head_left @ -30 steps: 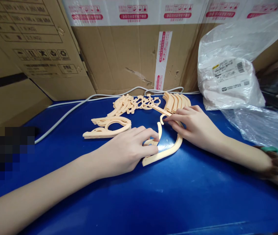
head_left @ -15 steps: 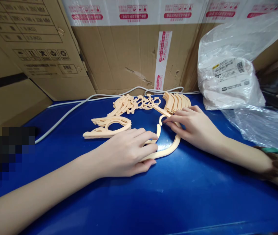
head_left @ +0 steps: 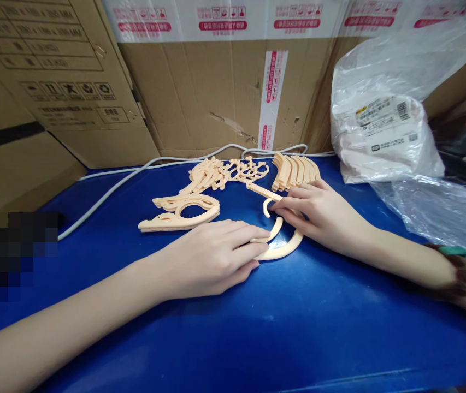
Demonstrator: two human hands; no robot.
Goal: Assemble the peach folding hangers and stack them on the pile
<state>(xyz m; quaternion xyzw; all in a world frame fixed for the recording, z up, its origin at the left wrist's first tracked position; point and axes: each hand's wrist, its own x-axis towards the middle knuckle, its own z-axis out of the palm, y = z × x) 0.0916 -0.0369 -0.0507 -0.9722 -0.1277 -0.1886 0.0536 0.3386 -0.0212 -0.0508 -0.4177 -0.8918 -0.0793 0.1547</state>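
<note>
A beige plastic folding clothes hanger (head_left: 285, 250) lies on the blue tabletop between my hands, its curved arm bowing toward me. My left hand (head_left: 212, 256) grips its left part, thumb and fingers closed around it. The fingers of my right hand (head_left: 323, 213) pinch the hanger near its small hook (head_left: 266, 208), covering the joint. A straight arm (head_left: 262, 190) sticks out to the far left from under the right fingertips. Left of the hanger, several folded hangers (head_left: 206, 216) lie stacked, close beyond my left hand.
Behind are a heap of loose beige hooks (head_left: 246, 171) and a row of curved hanger arms (head_left: 294, 170). A white cable (head_left: 124, 185) runs along the back by cardboard boxes (head_left: 200, 98). Plastic bags (head_left: 388, 136) stand at the right.
My left hand has shifted slightly right, and the short curved piece at its fingertips has swung right. The hook and straight arm at my right hand have moved a little left and nearer.
</note>
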